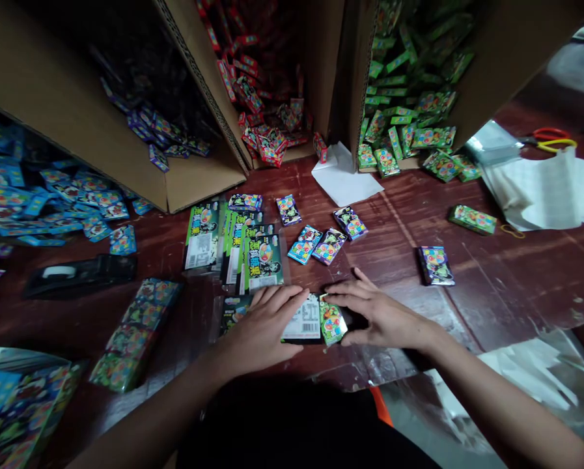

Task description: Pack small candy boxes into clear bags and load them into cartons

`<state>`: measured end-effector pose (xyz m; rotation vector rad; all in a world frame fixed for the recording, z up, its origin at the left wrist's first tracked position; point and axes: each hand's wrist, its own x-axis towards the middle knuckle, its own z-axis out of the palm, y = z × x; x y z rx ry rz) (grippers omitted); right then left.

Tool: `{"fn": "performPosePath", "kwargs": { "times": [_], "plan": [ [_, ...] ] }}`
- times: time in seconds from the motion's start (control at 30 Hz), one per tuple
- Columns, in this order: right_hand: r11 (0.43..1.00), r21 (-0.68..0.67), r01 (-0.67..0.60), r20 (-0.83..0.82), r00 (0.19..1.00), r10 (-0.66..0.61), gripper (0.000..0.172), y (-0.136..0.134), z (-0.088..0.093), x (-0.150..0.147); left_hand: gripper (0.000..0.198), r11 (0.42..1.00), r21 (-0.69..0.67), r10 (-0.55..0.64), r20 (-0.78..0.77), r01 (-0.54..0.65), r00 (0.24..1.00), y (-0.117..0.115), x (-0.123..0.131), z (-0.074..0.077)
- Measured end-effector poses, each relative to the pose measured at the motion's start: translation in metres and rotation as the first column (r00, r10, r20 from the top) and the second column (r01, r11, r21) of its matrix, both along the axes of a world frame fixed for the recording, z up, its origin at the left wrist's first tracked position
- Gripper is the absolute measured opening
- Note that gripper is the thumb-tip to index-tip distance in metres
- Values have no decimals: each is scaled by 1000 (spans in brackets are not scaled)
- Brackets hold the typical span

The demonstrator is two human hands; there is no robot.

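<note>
A printed package with a white barcode label (305, 319) lies on the table near its front edge. Across its middle rests my left hand (267, 326), palm down, fingers stretched out. At the package's right end is a small green box (331, 322). My right hand (377, 312) has its fingers and thumb around the right side of that box. Just behind, several green and black printed packages (262, 257) overlap. Small boxes in blue (305, 244) and purple (329, 245) lie loose behind my hands, and another purple box (436, 266) is farther right.
Cardboard boxes hold purple (159, 130), red (267, 140) and green (394, 140) small boxes at the back. Blue boxes (52, 202) pile up at left, near a black tool (79, 273) and a wrapped stack (135, 332). Scissors (555, 139) and papers (540, 189) lie right.
</note>
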<state>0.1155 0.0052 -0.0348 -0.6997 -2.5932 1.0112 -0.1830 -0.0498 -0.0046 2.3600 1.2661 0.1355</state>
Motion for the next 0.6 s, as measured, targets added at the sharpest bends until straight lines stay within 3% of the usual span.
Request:
{"fn": "performPosePath", "kwargs": {
  "times": [0.1,0.37,0.43,0.5,0.6],
  "plan": [
    [999,-45,-31,-24,999,30,76,7,5,-3,89,999,-32,10,13,-10,1000,-2,-4,8],
    [996,13,93,-197,976,-88,83,4,12,-28,91,960,84,263,52,-267,963,-11,7,15],
    [971,-78,226,-261,935,-239,83,-2,14,-37,93,898,119,416,87,-424,905,-13,13,17],
    [910,-270,315,-329,858,-395,75,-9,14,-48,98,808,98,563,160,-581,811,-15,21,21],
    [804,-518,293,-363,775,-517,51,-14,13,-68,101,709,-53,677,330,-703,658,-14,29,24]
  ]
}}
